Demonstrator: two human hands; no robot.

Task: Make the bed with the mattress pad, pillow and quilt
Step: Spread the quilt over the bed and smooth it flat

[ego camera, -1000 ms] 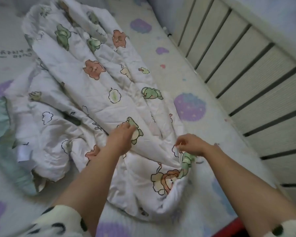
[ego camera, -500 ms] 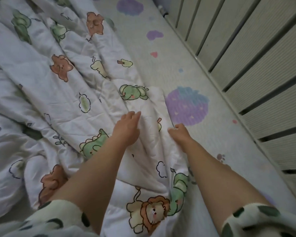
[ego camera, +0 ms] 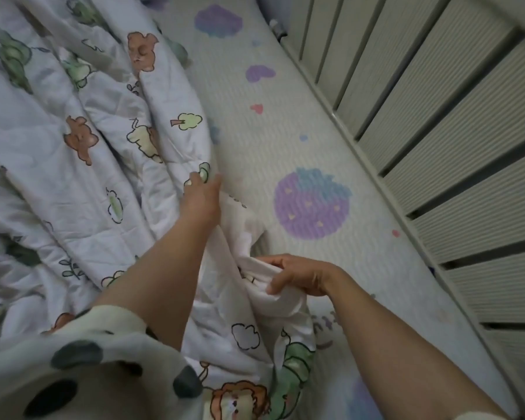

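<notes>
My left hand [ego camera: 202, 198] is stretched out ahead, holding the quilt [ego camera: 73, 177] by its edge, fingers tucked into the fold. Nearer me, my right hand [ego camera: 300, 278] grips a bunched white corner of the same quilt. To the right of both hands lies the mattress pad [ego camera: 285, 131] with purple blotches, and past it the slatted rail [ego camera: 437, 116].

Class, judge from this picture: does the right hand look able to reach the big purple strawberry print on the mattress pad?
Probably yes. The right hand grips a fold of the quilt near the strawberry print, with only bare mattress pad between them; it might drag the quilt along.
</notes>
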